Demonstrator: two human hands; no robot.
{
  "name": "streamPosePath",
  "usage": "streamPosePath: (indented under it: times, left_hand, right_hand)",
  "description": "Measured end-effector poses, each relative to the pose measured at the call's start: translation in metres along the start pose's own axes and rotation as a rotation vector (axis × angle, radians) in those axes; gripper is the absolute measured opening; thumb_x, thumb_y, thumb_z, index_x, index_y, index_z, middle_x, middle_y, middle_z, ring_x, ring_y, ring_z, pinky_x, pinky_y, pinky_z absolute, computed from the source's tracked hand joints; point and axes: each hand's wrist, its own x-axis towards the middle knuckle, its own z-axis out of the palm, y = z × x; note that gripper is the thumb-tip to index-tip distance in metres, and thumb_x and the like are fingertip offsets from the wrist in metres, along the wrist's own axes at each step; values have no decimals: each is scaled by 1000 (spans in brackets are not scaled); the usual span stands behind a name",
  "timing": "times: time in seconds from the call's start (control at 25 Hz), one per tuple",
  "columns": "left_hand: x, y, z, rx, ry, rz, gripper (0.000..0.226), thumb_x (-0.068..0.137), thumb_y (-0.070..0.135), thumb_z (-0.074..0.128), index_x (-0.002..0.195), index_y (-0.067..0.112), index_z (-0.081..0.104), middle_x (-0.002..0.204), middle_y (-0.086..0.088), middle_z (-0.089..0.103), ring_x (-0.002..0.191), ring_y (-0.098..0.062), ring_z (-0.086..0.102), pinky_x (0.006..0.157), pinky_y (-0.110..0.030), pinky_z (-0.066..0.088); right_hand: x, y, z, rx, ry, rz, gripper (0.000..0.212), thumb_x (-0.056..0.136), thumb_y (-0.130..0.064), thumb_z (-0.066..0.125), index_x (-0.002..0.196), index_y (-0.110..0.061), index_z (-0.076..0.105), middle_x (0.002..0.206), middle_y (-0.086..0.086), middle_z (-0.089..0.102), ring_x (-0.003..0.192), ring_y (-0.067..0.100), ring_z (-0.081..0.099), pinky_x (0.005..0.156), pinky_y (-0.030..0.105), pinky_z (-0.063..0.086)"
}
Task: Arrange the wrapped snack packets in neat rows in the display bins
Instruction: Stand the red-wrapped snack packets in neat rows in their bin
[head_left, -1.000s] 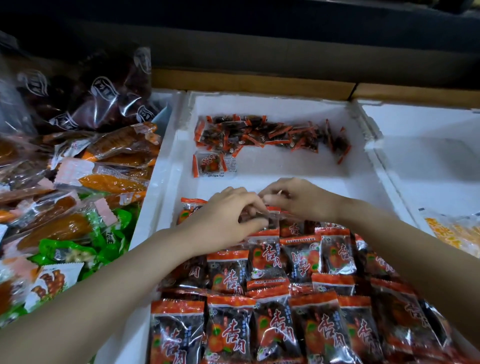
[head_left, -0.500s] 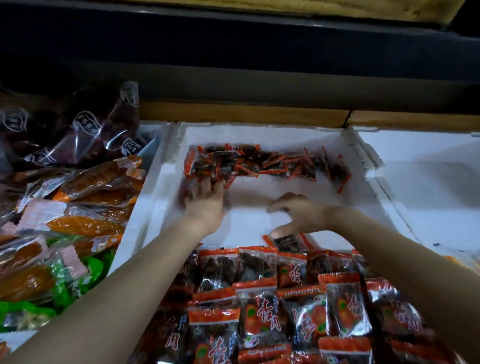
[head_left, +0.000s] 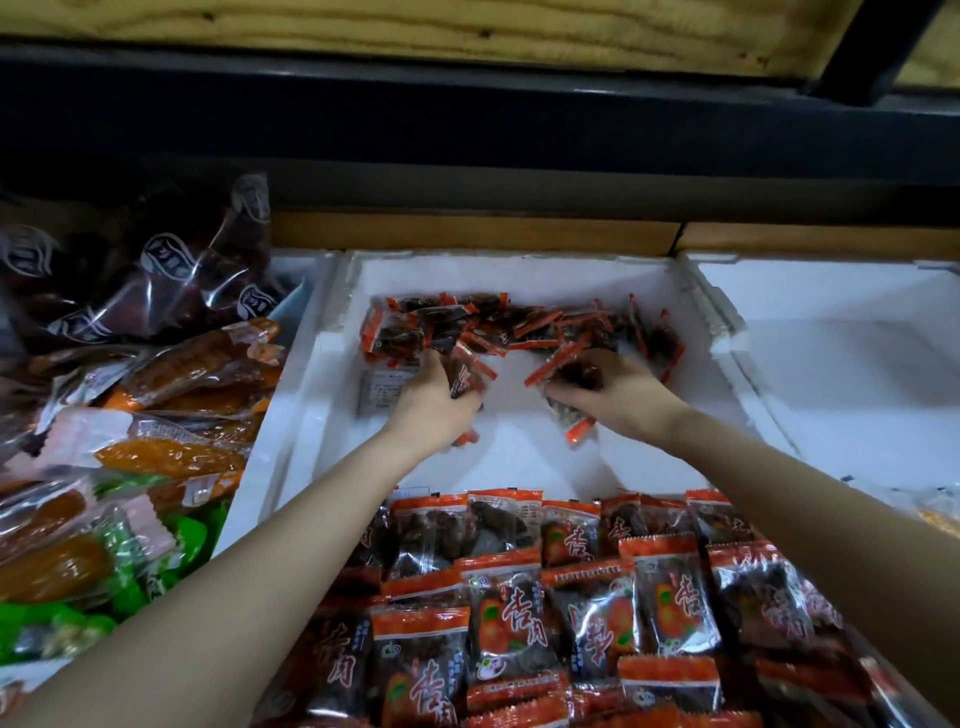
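We are in a shop: white foam bins (head_left: 311, 374) stand side by side, filled with many identical wrapped snack packets (head_left: 509, 623), next to heaps of other bagged foods (head_left: 197, 364).

Orange-and-black snack packets (head_left: 519, 613), white foam bin (head_left: 332, 364)

We look down into a white foam bin (head_left: 306, 405): a loose heap of orange-and-black snack packets (head_left: 524, 325) lies along its far wall, and neat rows (head_left: 550, 597) of them fill the near end.
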Motion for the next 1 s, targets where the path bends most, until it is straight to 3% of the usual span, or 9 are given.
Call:
streamPosePath:
  times: [0.12, 0.24, 0.32, 0.4, 0.48, 0.6, 0.68, 0.8, 1.0]
  left_hand:
    - [-17, 21, 8, -211, -22, -6, 20, 99, 22, 47, 117, 13, 44, 86, 1, 64, 62, -16, 65, 53, -28, 54]
    - [-33, 34, 18, -193, -62, -2, 20, 100, 23, 41, 119, 19, 48, 100, 3, 60, 83, -13, 58, 68, -28, 48]
    - [-41, 35, 25, -204, -142, 14, 20, 96, 20, 50, 116, 16, 52, 106, -1, 61, 91, -15, 56, 74, -26, 44]
    - [-48, 35, 28, -163, -214, 54, 15, 88, 16, 64, 101, 16, 55, 95, -4, 59, 82, -14, 55, 68, -24, 41]
    - [-53, 34, 28, -86, -273, 105, 21, 81, 15, 74, 87, 20, 54, 84, -1, 57, 69, -10, 53, 60, -23, 39]
    - [-57, 33, 29, 81, -403, 198, 26, 75, 22, 81, 83, 23, 56, 65, 5, 54, 50, -1, 47, 52, -21, 34]
    - [-60, 33, 31, 233, -443, 260, 29, 74, 28, 81, 87, 25, 55, 69, 7, 55, 56, -1, 48, 53, -18, 35]
    - [-61, 34, 32, 344, -389, 339, 29, 80, 30, 76, 83, 27, 47, 79, 8, 54, 62, -2, 47, 51, -12, 33]
    - [-58, 25, 35, 457, -365, 323, 25, 91, 39, 61, 90, 18, 47, 75, 8, 48, 66, -4, 42, 54, -18, 30]
  right_hand:
    - [-18, -12, -7, 350, -13, 11, 12, 91, -26, 60, 99, -19, 64, 90, -4, 66, 78, 1, 61, 68, 13, 49]
    - [-40, -13, -20, 420, -58, -11, 13, 84, -10, 67, 96, -12, 64, 76, -6, 63, 59, -7, 59, 55, 7, 44]
    - [-47, -3, -30, 314, -39, 33, 26, 79, -8, 72, 102, -8, 59, 73, -7, 57, 56, -2, 57, 49, 10, 44]
    - [-52, 10, -40, 219, -64, 37, 24, 79, -10, 72, 98, -8, 56, 81, -2, 58, 64, 8, 58, 52, 14, 47]
    - [-56, 23, -46, 169, -166, -1, 9, 84, -14, 67, 86, -11, 58, 78, 1, 60, 65, 6, 58, 58, 16, 48]
    - [-60, 36, -42, 179, -365, 20, 8, 90, -15, 59, 83, -12, 59, 71, -2, 59, 64, 8, 57, 61, 21, 50]
    - [-62, 39, -33, 173, -450, 45, 7, 91, -12, 58, 84, -10, 59, 69, -3, 57, 60, 8, 53, 56, 17, 46]
    - [-60, 42, -24, 13, -410, -15, 11, 93, -14, 56, 82, -15, 59, 68, -3, 58, 53, 0, 51, 53, 12, 40]
    - [-60, 49, -22, -60, -289, -27, 17, 93, -15, 56, 77, -20, 59, 69, 0, 61, 60, 13, 55, 54, 19, 45]
